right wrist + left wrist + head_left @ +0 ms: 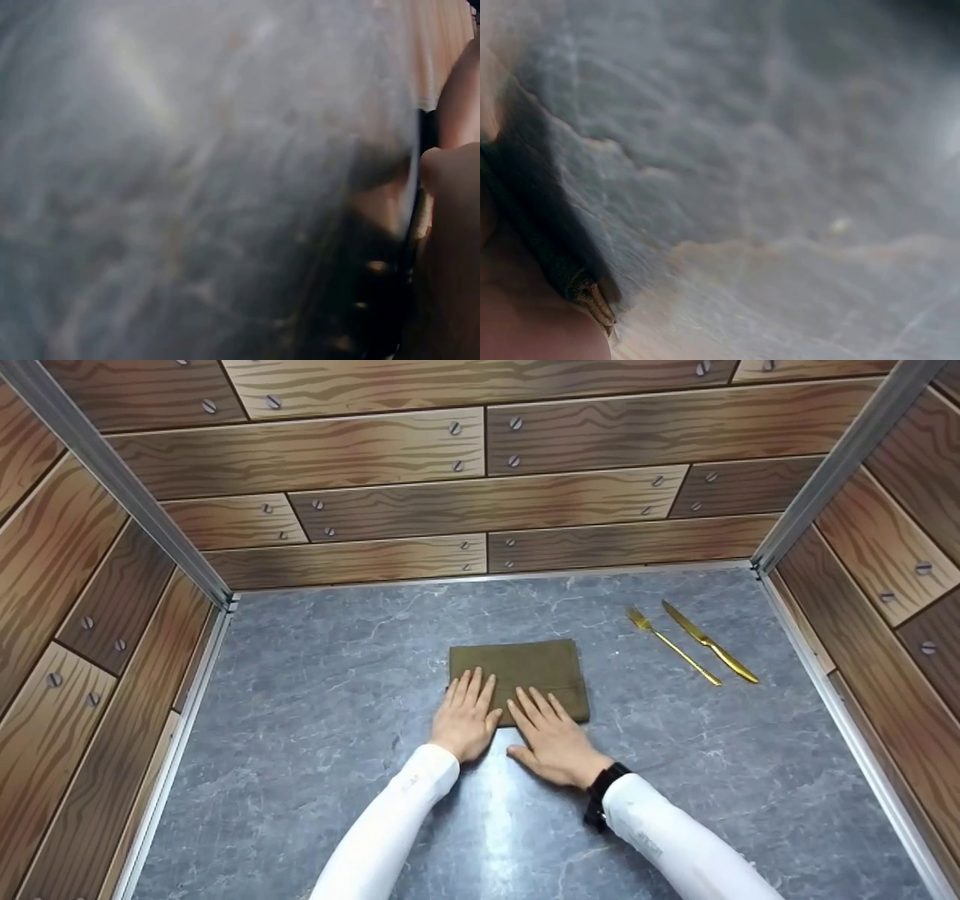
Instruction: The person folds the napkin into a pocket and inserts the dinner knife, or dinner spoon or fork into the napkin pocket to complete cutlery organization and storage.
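A folded olive-brown cloth (517, 660) lies flat in the middle of the grey marbled table in the head view. On its left near part rests my left hand (465, 720), fingers straight and pointing away from me. The fingers of my right hand (556, 742) lie straight over the near right edge of the cloth, with the thumb apart on the table side. In the left wrist view only a folded edge of the cloth (581, 285) shows beside part of the hand (540, 330). The right wrist view is blurred and shows part of the right hand (454, 202).
To the right of the cloth, a gold fork (675, 649) and a gold knife (709, 641) lie side by side, slanted on the table (315, 675). Wood-patterned walls (390, 510) enclose the back and both sides, with metal rails along the corners. A black band (604, 791) circles my right wrist.
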`<state>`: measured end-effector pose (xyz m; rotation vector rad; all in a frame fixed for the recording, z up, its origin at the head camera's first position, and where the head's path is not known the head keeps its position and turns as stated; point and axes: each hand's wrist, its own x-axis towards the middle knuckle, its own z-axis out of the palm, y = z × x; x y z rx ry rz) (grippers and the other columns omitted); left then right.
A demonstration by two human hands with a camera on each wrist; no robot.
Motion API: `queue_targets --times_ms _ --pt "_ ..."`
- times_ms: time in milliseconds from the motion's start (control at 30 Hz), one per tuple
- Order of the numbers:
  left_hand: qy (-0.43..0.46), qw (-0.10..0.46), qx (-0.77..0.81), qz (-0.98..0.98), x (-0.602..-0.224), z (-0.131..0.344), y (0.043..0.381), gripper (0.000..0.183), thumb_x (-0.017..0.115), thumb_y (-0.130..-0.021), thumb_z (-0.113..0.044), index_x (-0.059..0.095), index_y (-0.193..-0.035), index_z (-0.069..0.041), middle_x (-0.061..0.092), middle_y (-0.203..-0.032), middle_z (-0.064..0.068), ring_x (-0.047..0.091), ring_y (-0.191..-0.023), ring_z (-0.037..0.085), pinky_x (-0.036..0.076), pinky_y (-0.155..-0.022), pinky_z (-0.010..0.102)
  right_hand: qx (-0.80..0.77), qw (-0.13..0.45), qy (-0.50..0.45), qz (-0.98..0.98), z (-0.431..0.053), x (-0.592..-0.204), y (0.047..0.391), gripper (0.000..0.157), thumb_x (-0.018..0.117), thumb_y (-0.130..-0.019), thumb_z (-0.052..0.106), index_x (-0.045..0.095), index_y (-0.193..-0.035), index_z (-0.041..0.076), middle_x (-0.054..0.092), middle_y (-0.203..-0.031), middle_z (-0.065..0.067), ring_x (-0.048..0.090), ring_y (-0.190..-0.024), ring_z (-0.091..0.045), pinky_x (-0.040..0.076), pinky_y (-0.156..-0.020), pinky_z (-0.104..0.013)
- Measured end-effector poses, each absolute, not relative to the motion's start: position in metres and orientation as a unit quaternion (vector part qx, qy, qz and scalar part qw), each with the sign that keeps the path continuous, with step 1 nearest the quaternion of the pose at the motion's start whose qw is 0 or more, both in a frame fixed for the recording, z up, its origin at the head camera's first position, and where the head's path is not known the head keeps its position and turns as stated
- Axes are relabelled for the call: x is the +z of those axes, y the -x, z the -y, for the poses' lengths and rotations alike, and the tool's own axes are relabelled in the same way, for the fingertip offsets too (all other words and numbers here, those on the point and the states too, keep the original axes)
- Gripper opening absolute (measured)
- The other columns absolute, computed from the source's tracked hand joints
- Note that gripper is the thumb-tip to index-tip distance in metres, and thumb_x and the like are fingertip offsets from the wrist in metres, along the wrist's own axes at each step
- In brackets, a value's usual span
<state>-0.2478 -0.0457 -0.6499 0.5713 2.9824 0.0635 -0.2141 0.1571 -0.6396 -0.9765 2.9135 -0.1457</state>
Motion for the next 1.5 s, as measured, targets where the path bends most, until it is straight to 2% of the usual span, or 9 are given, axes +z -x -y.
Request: queue_targets --times_ms 233,600,1167,1433,1500 --pt "-0.192 0.053 0.043 -0.979 -0.652 0.046 0.250 0.062 0.019 -0.106 -0.048 0.008 -0.159 -0.018 0.004 -0.164 0.008 -0.001 -0.149 0.025 -0.003 -0.119 0.039 -0.082 0.030 0.312 -0.946 -0.169 -0.645 0.218 0.075 0.034 -0.101 0.057 0.022 -0.157 0.007 0.010 -0.162 -0.018 0.008 -0.148 -0.035 0.007 -0.117 -0.053" --pt "-0.187 0.044 0.044 -0.980 -0.659 0.050 0.251 0.064 0.018 -0.105 -0.052 0.010 -0.159 -0.020 0.005 -0.164 0.007 -0.001 -0.149 0.026 -0.003 -0.119 0.039 -0.089 0.022 0.258 -0.962 -0.201 -0.644 0.222 0.081 0.038 -0.100 0.059 0.019 -0.156 0.004 0.010 -0.162 -0.019 0.008 -0.148 -0.034 0.007 -0.119 -0.047" --pt "-0.187 0.040 0.052 -0.980 -0.659 0.049 0.250 0.065 0.020 -0.105 -0.053 0.010 -0.159 -0.020 0.005 -0.164 0.007 -0.001 -0.149 0.027 -0.004 -0.119 0.040 -0.083 0.030 0.259 -0.962 -0.203 -0.643 0.222 0.082 0.034 -0.100 0.061 0.015 -0.157 0.004 0.008 -0.162 -0.019 0.006 -0.148 -0.033 0.005 -0.119 -0.046" --pt "-0.189 0.043 0.049 -0.980 -0.657 0.049 0.250 0.065 0.019 -0.105 -0.053 0.010 -0.159 -0.019 0.006 -0.164 0.008 0.000 -0.149 0.027 -0.002 -0.119 0.040 -0.084 0.009 0.271 -0.959 -0.204 -0.644 0.221 0.081 0.038 -0.100 0.057 0.022 -0.155 0.000 0.013 -0.160 -0.023 0.012 -0.147 -0.037 0.010 -0.118 -0.049" --pt "-0.190 0.041 0.047 -0.980 -0.657 0.050 0.250 0.065 0.018 -0.105 -0.053 0.011 -0.159 -0.018 0.006 -0.164 0.008 0.000 -0.149 0.027 -0.001 -0.119 0.041 -0.084 0.015 0.271 -0.959 -0.203 -0.645 0.222 0.081 0.036 -0.101 0.058 0.020 -0.155 0.001 0.012 -0.160 -0.022 0.011 -0.147 -0.037 0.009 -0.119 -0.048"
